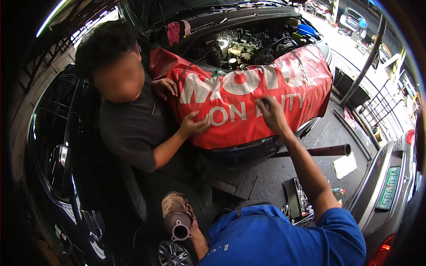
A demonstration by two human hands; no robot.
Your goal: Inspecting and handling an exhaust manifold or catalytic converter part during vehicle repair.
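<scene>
A rusty brown catalytic converter [176,206] with a three-holed flange on its lower end is in my left hand [195,227], low beside my body. My fingers are wrapped round its right side, partly hidden behind it. My right hand [269,109] reaches out over a red fender cover [248,133] with white lettering, draped across the front of a dark car. Its fingers are loosely bent, with nothing visible in them. Whether the fingertips touch the cover is unclear.
At the left a person in a dark shirt [133,119] leans by the cover, both hands near it. The uncovered engine bay [248,48] lies beyond. A dark pipe [328,150] sticks out at the right, above a tool tray [301,199]. Parked cars stand on both sides.
</scene>
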